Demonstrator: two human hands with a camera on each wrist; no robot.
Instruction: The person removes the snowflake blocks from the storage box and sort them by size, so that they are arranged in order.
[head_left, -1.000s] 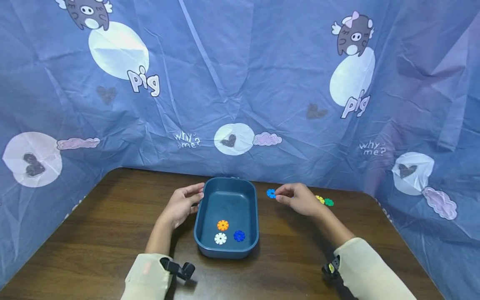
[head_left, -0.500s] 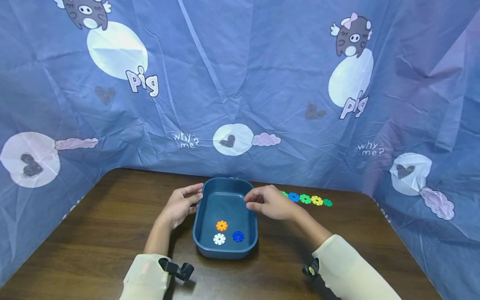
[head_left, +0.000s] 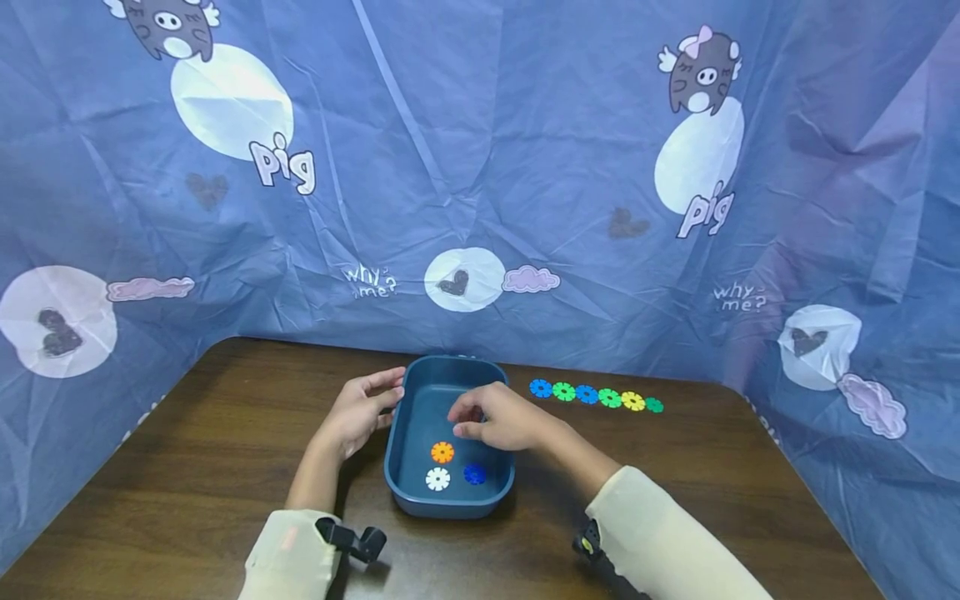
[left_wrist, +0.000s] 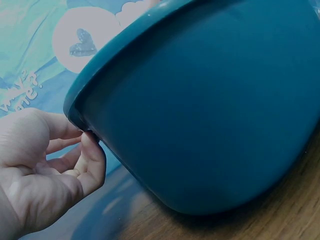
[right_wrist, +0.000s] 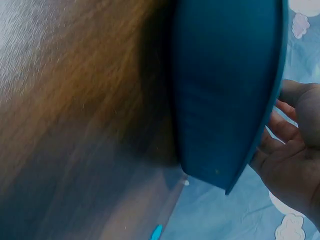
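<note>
A dark teal plastic bin (head_left: pixel 450 505) stands on the wooden table. Inside it lie an orange snowflake disc (head_left: pixel 442 452), a white snowflake disc (head_left: pixel 438 479) and a dark blue snowflake disc (head_left: pixel 474 474). My left hand (head_left: pixel 360 415) holds the bin's left side from outside, with bent fingers at the rim in the left wrist view. Reaching over the right rim, my right hand (head_left: pixel 501 418) hovers inside the bin above the orange disc. Its thumb and fingers are loosely bent and apart, with nothing visible between them. The right wrist view shows only the bin's outer wall (right_wrist: pixel 225 95) beside that hand.
Behind and right of the bin, several snowflake discs lie in a row on the table (head_left: pixel 225 433), from a blue disc (head_left: pixel 541 388) past a yellow disc (head_left: pixel 633 401) to a dark green disc (head_left: pixel 655 405). A printed blue cloth (head_left: pixel 480 200) hangs at the table's back edge.
My right hand has left the blue disc at the row's left end and moved left over the rim into the bin. The whole row now shows. My left hand has stayed on the bin.
</note>
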